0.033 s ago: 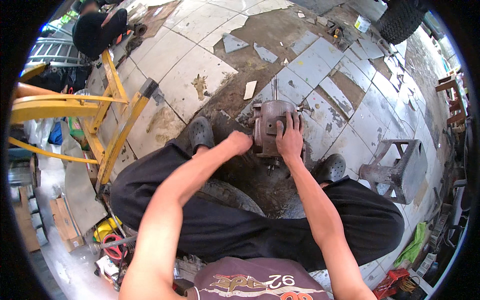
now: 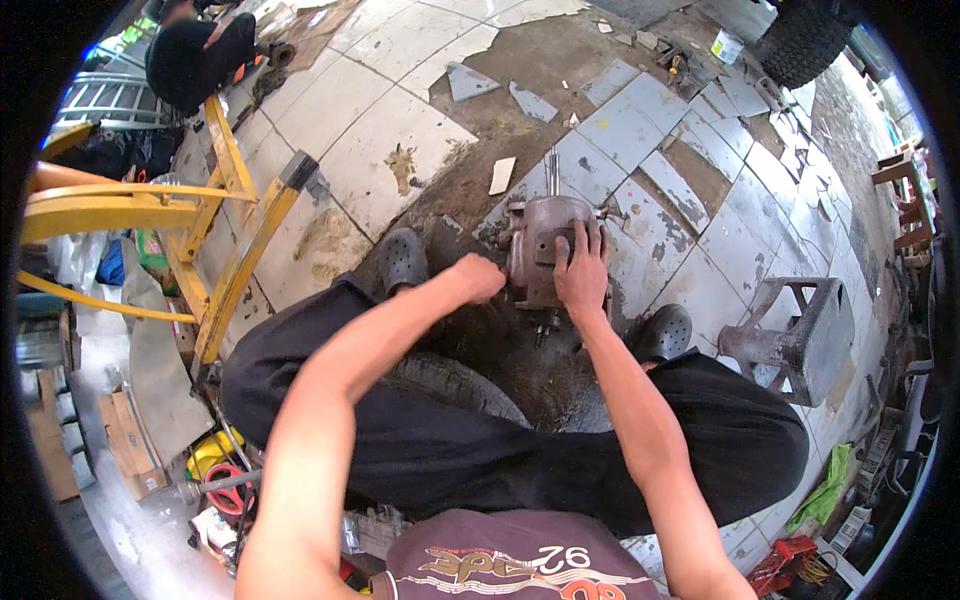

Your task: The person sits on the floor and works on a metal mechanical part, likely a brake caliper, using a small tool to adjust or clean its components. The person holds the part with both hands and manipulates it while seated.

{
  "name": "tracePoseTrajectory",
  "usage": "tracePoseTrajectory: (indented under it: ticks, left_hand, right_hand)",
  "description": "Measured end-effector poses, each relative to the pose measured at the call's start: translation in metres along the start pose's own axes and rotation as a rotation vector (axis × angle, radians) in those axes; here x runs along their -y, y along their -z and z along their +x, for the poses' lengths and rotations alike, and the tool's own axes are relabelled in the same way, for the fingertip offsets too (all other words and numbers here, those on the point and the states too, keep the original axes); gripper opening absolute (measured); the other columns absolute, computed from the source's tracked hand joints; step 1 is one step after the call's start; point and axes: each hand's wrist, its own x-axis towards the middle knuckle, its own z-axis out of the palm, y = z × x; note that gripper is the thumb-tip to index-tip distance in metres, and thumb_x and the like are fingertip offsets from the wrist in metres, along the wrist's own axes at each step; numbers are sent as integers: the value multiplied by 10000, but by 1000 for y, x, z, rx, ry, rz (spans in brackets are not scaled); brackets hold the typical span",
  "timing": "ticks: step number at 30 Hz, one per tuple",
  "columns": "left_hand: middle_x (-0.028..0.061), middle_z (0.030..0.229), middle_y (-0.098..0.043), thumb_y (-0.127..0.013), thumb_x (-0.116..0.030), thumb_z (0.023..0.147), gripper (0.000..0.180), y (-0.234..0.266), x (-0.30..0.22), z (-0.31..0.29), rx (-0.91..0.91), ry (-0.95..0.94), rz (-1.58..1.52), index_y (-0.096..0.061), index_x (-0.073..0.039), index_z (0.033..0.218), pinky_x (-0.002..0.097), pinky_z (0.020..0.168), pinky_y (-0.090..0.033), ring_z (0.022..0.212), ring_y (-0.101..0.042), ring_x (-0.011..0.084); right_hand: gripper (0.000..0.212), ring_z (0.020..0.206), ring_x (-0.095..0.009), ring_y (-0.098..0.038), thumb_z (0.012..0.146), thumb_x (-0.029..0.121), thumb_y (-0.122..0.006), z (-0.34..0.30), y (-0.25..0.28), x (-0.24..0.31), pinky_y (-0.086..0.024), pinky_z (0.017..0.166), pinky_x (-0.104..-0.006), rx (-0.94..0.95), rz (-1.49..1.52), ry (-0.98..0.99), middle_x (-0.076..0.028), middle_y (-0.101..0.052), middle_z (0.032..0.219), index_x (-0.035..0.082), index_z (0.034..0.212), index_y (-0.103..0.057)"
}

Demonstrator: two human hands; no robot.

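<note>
A brown-grey metal gearbox point(image 2: 535, 235) stands on the stained floor between my feet. From its far end a thin splined shaft point(image 2: 553, 175) sticks out, and a shorter shaft end point(image 2: 543, 328) shows on the near side. My right hand point(image 2: 583, 270) lies on the gearbox's right part with its fingers stretched and spread over the casing. Close by the gearbox's left side, my left hand point(image 2: 481, 278) is curled closed. Whatever its fingers hold, if anything, is hidden from above.
A yellow metal stand point(image 2: 250, 260) rises at the left. On the right stands a grey stool point(image 2: 790, 335). Broken floor tiles point(image 2: 535, 102) lie ahead, with a tyre point(image 2: 800, 50) at the far right. Red-handled scissors point(image 2: 232, 490) lie at lower left. Another person point(image 2: 195, 60) sits at far left.
My left hand and forearm have shifted slightly up and to the left beside the gearbox. The right hand stays flat on the casing.
</note>
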Motion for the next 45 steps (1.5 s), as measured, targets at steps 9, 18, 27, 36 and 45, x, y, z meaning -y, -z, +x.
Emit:
tracePoseTrajectory:
  ticks: [9,18,27,36,45]
  left_hand:
    - [216,976,-693,-563,-274,869,301,35,45,-61,-257,147,-452,-700,-34,987,480,801,-528,960,-662,392]
    - [198,916,-689,-542,-450,959,463,35,10,-49,-817,36,-1132,-681,-21,1065,406,797,-491,840,-646,284]
    - [106,990,-709,-687,-371,886,448,19,4,-36,-1022,224,-1728,-683,17,1111,333,859,-478,916,-612,159]
    - [129,1362,-547,-537,-141,846,519,-78,-24,-1,-739,480,-981,-506,-64,1358,449,976,-472,1218,-540,354]
    - [218,1261,-596,-522,-244,913,452,-55,-24,-7,-557,433,-1131,-545,-27,1309,453,987,-445,1173,-557,399]
  right_hand:
    - [511,1363,-388,-342,948,383,-547,7,14,16,-320,1108,-490,97,-125,-70,-165,-407,1469,85,1360,-501]
    - [475,907,-275,-659,894,388,-679,22,20,57,-501,813,-355,500,650,-220,-137,-701,1008,-5,1159,-654]
    - [450,862,-192,-659,859,315,-727,11,30,39,-512,763,-325,544,780,-375,-103,-709,1004,-24,1149,-670]
    - [347,1052,-363,-576,975,219,-552,-9,37,41,-428,946,-416,-146,267,-82,-210,-623,1108,-5,1233,-613]
    - [457,1113,-336,-553,1020,300,-467,-39,-15,-29,-399,975,-408,-338,512,-517,-215,-594,1231,-51,1305,-529]
